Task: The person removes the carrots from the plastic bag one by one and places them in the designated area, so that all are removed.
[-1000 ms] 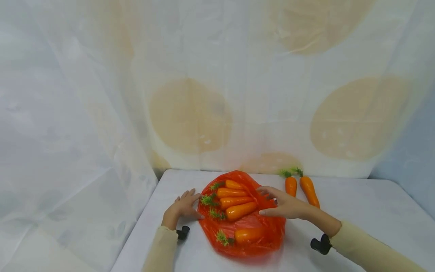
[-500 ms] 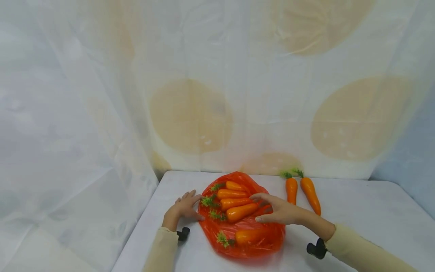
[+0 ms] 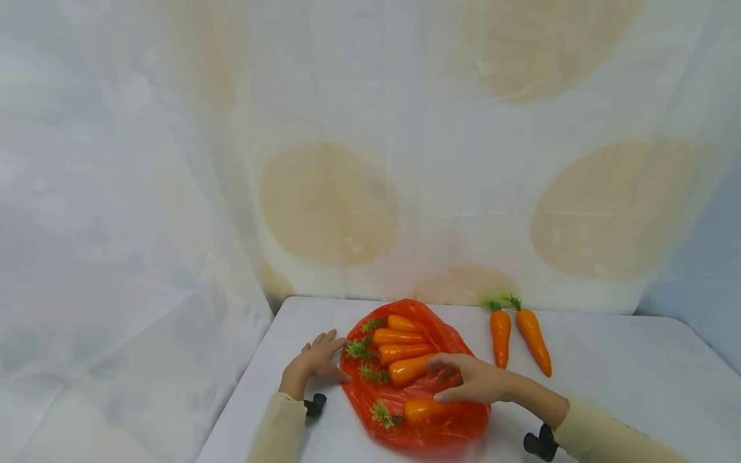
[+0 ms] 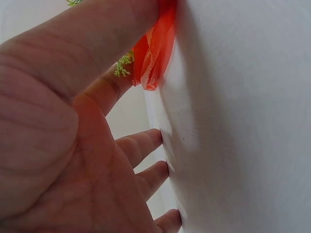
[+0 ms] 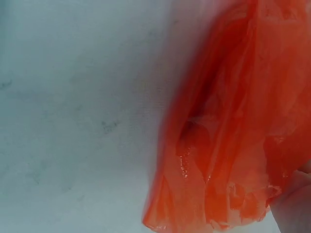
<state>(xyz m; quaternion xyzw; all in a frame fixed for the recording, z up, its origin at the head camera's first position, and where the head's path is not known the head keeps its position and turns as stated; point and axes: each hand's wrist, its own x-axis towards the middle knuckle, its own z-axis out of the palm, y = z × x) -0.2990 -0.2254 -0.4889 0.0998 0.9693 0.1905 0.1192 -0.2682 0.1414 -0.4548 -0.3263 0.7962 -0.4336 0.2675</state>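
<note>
In the head view a red plastic bag (image 3: 370, 411) lies spread on the table with several orange carrots (image 3: 399, 353), green tops pointing left, on or in it. One carrot (image 3: 425, 410) lies apart at the near side, partly under the film. My left hand (image 3: 317, 360) rests at the bag's left edge with fingers spread. In the left wrist view its lower fingertips touch the table, and thumb and forefinger are at the bag's rim (image 4: 150, 63). My right hand (image 3: 476, 378) is over the bag's right part, thumb and fingers apart, thumb overlapping the near carrot.
Two more carrots (image 3: 500, 337) (image 3: 534, 341) lie on the white table (image 3: 613, 373), right of the bag at the back. A pale curtain (image 3: 451, 161) with tan circles hangs behind the table's rear edge. Black wrist cameras (image 3: 542, 444) sit under both wrists.
My right hand has moved left and nearer to me, from the bag's right rim to the gap between the carrot row and the near carrot. My left hand has stayed in place.
</note>
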